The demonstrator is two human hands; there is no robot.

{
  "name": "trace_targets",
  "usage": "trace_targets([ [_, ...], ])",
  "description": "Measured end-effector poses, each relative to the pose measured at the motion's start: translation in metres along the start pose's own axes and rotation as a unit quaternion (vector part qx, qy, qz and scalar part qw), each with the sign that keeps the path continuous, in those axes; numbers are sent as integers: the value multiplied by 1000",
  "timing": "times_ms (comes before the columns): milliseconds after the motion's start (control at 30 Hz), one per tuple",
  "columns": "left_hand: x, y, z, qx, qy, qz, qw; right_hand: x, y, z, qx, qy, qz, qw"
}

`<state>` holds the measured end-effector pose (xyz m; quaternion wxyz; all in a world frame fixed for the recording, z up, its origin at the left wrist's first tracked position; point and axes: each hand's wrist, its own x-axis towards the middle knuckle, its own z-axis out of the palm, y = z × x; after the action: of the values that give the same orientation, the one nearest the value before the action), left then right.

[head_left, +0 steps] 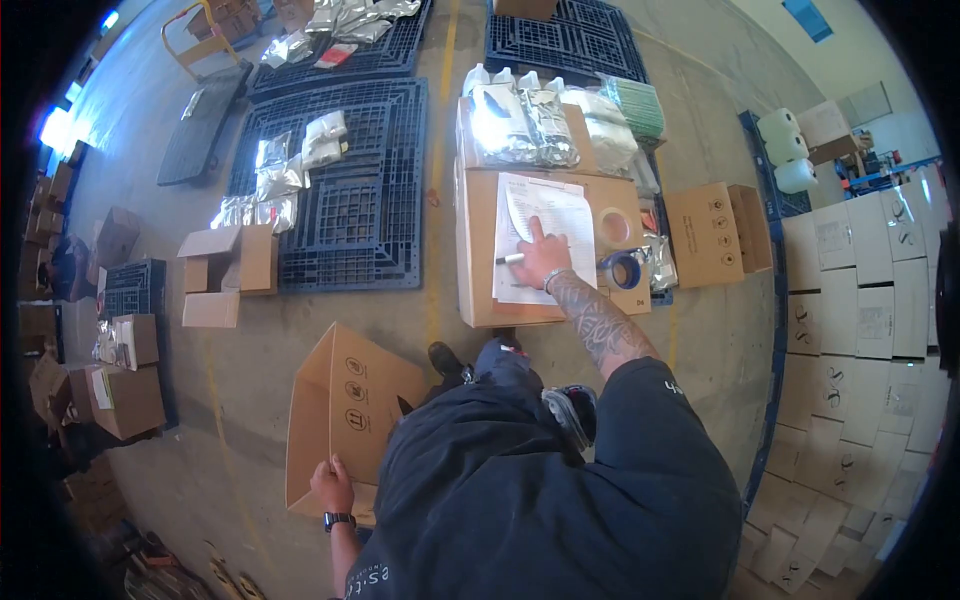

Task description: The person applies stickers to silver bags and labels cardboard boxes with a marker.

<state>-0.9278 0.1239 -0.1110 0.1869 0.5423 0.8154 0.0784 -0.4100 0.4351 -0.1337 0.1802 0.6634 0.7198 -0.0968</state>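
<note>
My left hand [332, 487] is closed on the edge of an open cardboard box [375, 400], which stands tilted at my left side. My right hand [545, 253] rests on printed paper sheets [570, 210], its index finger stretched out on the page. A white marker [510, 258] sticks out to the left from under that hand's curled fingers. Beneath the sheets is a large closed carton [478, 230]. Just right of the paper lie a tan tape roll [600, 222] and a blue tape roll [634, 275].
Silver pouches [500, 120] and a green-striped pack [635, 108] sit at the carton's far end. Blue plastic pallets [365, 215] hold more pouches. An open box [258, 258] stands ahead left, another carton [705, 235] right. Stacked white cartons [825, 380] line the right side.
</note>
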Motion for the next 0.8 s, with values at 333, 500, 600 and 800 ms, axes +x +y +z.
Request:
trace_targets([
  [333, 2, 7, -6, 15, -4, 4, 1000, -2, -12, 21, 69, 71, 110, 989],
  [500, 3, 5, -5, 8, 8, 16, 1000, -11, 15, 7, 71, 196, 117, 971],
  [600, 5, 12, -9, 14, -23, 7, 1000, -16, 42, -5, 6, 292, 79, 953],
  [800, 11, 9, -7, 22, -10, 35, 999, 2, 64, -12, -127, 251, 94, 955],
])
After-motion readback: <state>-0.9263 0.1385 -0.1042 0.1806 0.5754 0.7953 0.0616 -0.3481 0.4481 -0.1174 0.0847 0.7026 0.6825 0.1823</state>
